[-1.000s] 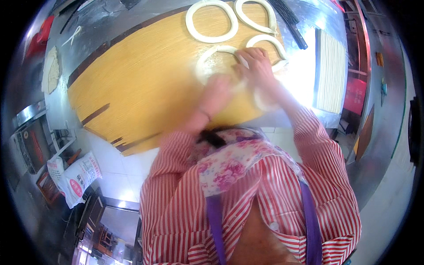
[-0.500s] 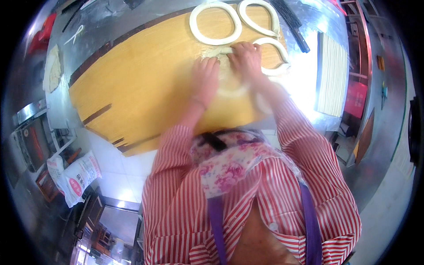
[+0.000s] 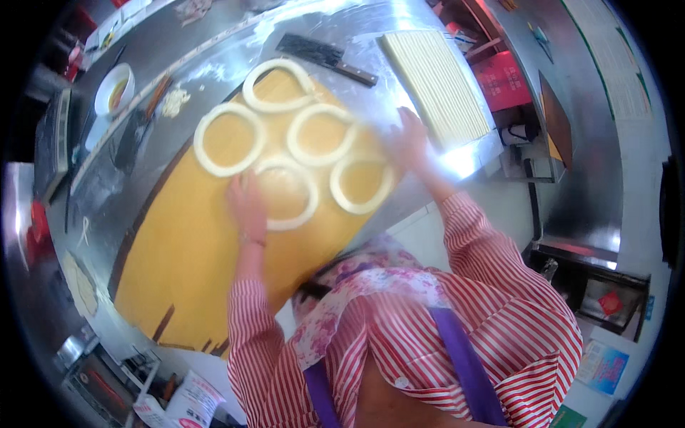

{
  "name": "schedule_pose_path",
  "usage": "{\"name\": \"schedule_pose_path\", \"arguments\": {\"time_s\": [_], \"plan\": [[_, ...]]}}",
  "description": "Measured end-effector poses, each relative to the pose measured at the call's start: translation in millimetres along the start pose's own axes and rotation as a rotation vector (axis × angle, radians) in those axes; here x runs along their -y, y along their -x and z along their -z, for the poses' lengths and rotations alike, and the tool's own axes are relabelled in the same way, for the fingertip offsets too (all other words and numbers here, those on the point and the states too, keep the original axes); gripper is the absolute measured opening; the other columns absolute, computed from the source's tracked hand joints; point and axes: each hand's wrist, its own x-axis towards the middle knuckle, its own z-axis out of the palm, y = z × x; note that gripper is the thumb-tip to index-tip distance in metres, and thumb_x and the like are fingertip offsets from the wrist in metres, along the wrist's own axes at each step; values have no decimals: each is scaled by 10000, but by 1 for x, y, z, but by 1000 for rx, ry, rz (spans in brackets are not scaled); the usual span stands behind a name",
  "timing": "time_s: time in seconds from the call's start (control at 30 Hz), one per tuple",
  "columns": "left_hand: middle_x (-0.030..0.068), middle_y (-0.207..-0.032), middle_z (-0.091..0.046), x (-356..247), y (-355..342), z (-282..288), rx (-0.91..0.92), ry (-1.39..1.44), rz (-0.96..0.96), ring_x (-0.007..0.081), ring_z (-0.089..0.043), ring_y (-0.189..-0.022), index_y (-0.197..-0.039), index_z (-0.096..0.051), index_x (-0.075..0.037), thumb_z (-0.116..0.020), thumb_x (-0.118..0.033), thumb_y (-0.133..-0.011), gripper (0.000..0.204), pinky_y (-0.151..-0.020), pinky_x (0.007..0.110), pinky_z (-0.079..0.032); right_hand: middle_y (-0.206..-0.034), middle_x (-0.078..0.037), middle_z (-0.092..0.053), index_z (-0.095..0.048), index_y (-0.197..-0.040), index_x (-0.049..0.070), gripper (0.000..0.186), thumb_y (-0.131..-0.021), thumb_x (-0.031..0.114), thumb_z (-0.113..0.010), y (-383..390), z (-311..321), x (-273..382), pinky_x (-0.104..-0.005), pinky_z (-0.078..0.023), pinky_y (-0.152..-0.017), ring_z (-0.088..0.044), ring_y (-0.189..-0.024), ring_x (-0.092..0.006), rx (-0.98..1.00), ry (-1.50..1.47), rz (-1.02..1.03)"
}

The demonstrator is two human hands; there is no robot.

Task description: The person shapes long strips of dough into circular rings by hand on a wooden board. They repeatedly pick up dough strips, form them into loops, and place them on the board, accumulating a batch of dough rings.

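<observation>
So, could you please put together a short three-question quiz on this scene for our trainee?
1. How many pale rings are in view?
2. Where does the cleaver near the ridged sheet lie? a) on the floor; b) on the metal table; c) inside one of the rings.
3. True or false: the right hand is nearer to the ridged sheet than the left hand is.

Key: 1. Five. 2. b. 3. True.
</observation>
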Motion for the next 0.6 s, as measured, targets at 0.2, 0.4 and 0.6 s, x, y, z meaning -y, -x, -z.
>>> {"name": "schedule_pose_path", "arguments": {"time_s": [0.2, 0.4, 0.6], "plan": [[262, -1369, -493, 5, 29, 16, -211, 94, 20, 419, -483, -1273, -1349, -574, 1, -581, -98, -976, 386, -1069, 479, -391, -1603, -225, -306, -399, -1479, -15, 647, -924, 250, -598, -75, -1, -55, -555, -289, -1177, -311, -1473, -394, 87, 184, -29], [256, -1373, -498, -48, 69, 60, -231, 161, 167, 410, -466, -1307, -1337, -549, 57, -577, -77, -974, 388, -1099, 481, -377, -1628, -225, -254, -340, -1508, -56, 671, -962, 294, -513, -145, -24, 3, -570, -184, -1220, -220, -1518, -377, 142, 249, -9], [215, -1376, -481, -50, 92, 60, -277, 265, 161, 340, -498, -1253, -1343, -563, 29, -591, -4, -940, 405, -955, 394, -487, -1555, -264, -356, -379, -1461, -90, 596, -963, 204, -526, -106, -48, 52, -514, -225, -1213, -307, -1463, -396, -11, 282, 196]]}}
